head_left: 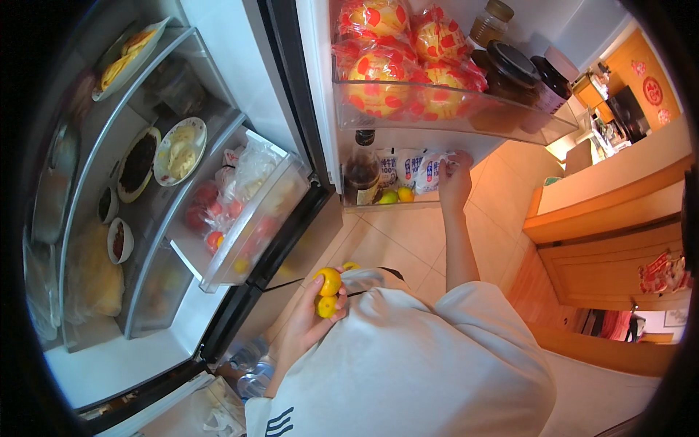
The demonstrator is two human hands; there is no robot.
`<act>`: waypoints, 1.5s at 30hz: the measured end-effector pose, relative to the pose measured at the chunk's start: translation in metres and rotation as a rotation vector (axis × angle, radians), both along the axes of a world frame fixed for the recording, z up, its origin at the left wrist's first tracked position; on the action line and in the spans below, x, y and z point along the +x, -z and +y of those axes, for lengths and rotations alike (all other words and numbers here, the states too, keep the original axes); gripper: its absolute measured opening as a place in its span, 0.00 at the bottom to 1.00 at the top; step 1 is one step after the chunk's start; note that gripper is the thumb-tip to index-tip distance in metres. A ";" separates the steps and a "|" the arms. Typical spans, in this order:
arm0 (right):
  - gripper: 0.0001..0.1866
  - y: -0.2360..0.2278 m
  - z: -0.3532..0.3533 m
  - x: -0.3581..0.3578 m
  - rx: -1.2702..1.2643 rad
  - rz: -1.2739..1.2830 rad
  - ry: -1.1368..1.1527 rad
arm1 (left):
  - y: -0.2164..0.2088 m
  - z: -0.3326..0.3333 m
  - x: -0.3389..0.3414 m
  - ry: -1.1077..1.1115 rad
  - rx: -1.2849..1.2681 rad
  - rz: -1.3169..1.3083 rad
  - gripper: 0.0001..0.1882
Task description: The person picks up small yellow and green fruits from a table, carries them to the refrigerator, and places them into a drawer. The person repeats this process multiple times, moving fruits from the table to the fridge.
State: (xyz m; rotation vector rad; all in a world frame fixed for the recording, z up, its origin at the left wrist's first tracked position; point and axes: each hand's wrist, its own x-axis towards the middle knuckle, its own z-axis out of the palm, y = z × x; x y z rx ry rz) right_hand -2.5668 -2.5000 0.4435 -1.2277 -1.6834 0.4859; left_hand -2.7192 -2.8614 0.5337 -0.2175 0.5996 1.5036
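Close to my shirt, my left hand (309, 315) is closed around two small yellow tangerines (328, 282), one above the other. Another yellow, rounded thing (351, 266) shows just beyond them, partly hidden by my clothing. My right hand (456, 178) reaches into the lower door shelf, its fingers curled at the end of a white-and-blue milk pouch (432, 173). More such pouches stand beside it. In that shelf also lie a green citrus fruit (388, 197) and an orange-yellow one (405, 194), next to a dark bottle (362, 171).
The upper door shelf (451, 102) holds several wrapped yellow fruits (378, 80) and dark jars (510, 65). At left, a pulled-out drawer (240, 247) contains bagged red produce. Bowls and plates stand on the fridge shelves (149, 251). Plastic bottles (255, 379) are below my left forearm.
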 end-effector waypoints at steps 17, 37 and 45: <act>0.21 -0.035 -0.089 -0.014 -0.229 0.161 -0.400 | -0.006 0.039 0.007 0.096 0.067 0.289 0.24; 0.21 -0.099 -0.186 -0.012 -0.515 -0.112 -1.197 | 0.010 0.035 0.008 0.085 0.141 0.157 0.28; 0.20 -0.037 -0.035 0.019 -0.024 -0.517 -0.335 | -0.023 0.023 -0.001 0.080 0.257 0.315 0.26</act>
